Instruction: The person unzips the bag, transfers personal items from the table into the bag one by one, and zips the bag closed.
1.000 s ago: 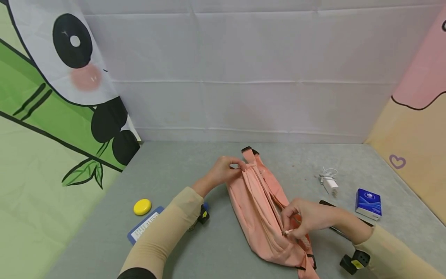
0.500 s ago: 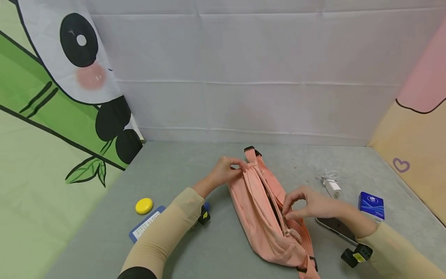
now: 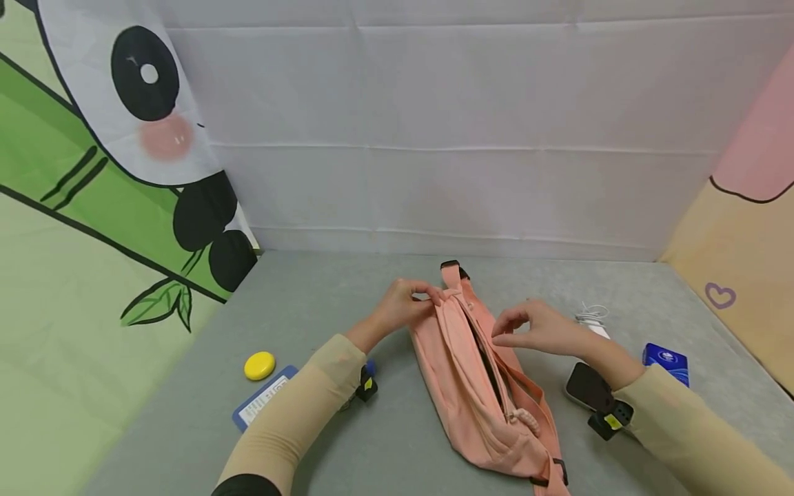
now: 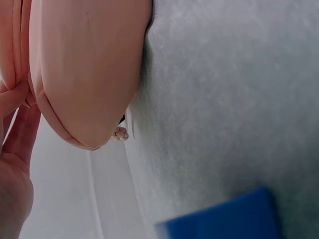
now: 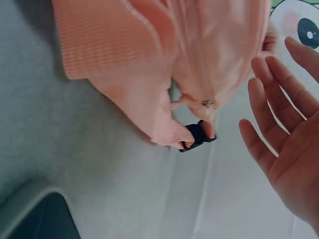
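A pink sling bag (image 3: 449, 393) lies lengthwise on the grey table, its strap and black buckle (image 3: 455, 266) at the far end. The zip along its top is undone, leaving a dark narrow slit (image 3: 486, 362). A braided zip pull (image 3: 527, 419) rests at the slit's near end. My left hand (image 3: 402, 303) pinches the fabric near the bag's far end; the left wrist view shows this thumb-and-finger grip (image 4: 17, 149). My right hand (image 3: 546, 329) hovers by the bag's right side with nothing in it; in the right wrist view its fingers (image 5: 284, 94) are spread and loosely extended.
Right of the bag are a dark phone (image 3: 586, 387), a white charger with cable (image 3: 595, 318) and a blue tissue pack (image 3: 668, 362), each partly behind my right arm. To the left lie a yellow round object (image 3: 259, 366) and a blue-edged card (image 3: 267, 396).
My right hand has let go of the zip pull at the near end and moved up toward the far end. The slit looks wider. My left hand keeps its hold.
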`<state>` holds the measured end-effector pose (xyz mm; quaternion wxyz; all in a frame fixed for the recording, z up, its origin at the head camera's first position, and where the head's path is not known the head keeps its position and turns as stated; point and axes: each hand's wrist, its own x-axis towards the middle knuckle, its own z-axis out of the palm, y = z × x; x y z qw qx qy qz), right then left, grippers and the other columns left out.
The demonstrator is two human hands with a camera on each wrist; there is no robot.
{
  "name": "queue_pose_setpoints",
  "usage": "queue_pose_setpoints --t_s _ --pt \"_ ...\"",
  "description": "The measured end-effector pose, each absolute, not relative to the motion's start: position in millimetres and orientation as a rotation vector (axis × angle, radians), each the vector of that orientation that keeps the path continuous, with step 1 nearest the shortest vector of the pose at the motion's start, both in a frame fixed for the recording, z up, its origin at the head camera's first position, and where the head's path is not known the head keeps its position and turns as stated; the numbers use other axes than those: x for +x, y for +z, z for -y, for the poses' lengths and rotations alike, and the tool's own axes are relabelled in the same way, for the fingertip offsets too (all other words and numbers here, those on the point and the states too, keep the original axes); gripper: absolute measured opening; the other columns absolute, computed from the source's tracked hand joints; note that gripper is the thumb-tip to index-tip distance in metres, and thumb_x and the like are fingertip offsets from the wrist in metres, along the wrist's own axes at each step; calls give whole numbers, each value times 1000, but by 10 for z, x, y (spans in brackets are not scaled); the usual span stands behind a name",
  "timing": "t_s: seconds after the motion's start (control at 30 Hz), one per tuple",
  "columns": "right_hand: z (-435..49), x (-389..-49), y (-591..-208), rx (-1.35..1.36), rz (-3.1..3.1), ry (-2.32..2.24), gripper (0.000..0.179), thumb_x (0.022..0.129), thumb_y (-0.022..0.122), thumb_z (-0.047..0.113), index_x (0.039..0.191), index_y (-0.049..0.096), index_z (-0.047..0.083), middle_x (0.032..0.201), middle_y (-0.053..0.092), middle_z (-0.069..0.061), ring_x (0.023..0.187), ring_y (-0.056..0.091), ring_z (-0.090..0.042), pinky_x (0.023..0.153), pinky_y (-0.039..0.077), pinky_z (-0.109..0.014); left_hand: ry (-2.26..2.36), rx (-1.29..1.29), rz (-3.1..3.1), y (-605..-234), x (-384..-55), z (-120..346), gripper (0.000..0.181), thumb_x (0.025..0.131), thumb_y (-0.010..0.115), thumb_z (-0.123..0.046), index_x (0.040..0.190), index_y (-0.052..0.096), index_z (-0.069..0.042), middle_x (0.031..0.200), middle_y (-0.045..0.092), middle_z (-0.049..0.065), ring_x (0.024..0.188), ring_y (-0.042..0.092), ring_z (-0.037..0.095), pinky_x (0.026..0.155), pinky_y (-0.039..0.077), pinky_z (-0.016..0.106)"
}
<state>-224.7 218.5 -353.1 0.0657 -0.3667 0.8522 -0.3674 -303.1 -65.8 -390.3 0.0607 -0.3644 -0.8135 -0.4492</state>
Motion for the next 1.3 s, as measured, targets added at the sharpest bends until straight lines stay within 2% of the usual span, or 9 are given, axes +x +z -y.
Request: queue_pose_setpoints --t_s 0.13,0.23,0.47,0.53,0.7,0.93,1.07,1.3 --pt "-2164 -2331 -3632 -1052 -2618 -1090 8 92 69 22 95 74 15 88 67 11 80 61 -9 78 51 -39 -1403 -1094 2461 -3896 -3023 643 17 91 66 2 80 73 -9 96 72 5 103 66 21 76 54 24" --pt "-2151 -2379 -3700 -1014 -2616 -1099 8 92 70 25 95 73 18 87 69 7 80 62 -10 80 50 -39 -1439 -1096 2441 -3893 -3015 637 17 91 65 3 80 73 -7 97 73 7 102 66 22 77 55 25" --pt "-2098 -2414 -3778 -918 -2545 -1142 15 91 70 31 94 73 16 87 69 1 81 64 -21 70 52 -34 -1477 -1092 2421 -3893 -3003 627 16 90 65 3 80 72 -5 98 73 9 101 67 23 75 55 26" --pt "-2079 -2419 -3792 -915 -2531 -1153 15 91 70 29 93 73 15 86 69 0 79 64 -24 68 52 -34 -1469 -1094 2422 -3898 -3006 623 16 90 65 3 79 72 -6 98 73 8 100 67 22 75 55 25" --pt "-2042 -2428 -3817 -961 -2517 -1165 12 93 68 22 92 74 11 83 69 2 77 64 -20 69 53 -32 -1474 -1092 2412 -3917 -3020 616 17 90 65 5 79 72 -6 97 73 7 101 67 19 76 55 25" --pt "-2038 -2426 -3822 -982 -2465 -1226 10 93 67 13 89 74 7 80 69 2 75 64 -32 65 52 -30 -1488 -1109 2382 -3941 -3029 623 17 90 65 6 78 72 -5 96 73 8 102 67 21 75 55 26" --pt "-2046 -2421 -3835 -986 -2470 -1258 10 93 67 10 88 74 6 80 69 0 73 64 -32 63 52 -29 -1482 -1116 2392 -3934 -3016 641 17 89 65 6 78 72 -6 96 73 8 101 67 22 75 55 26" --pt "-2051 -2409 -3825 -988 -2461 -1305 10 93 66 8 89 74 4 81 69 -2 70 63 -32 60 50 -28 -1334 -1139 2484 -3923 -3008 687 17 90 65 3 83 73 -10 96 73 2 98 66 18 73 55 23"
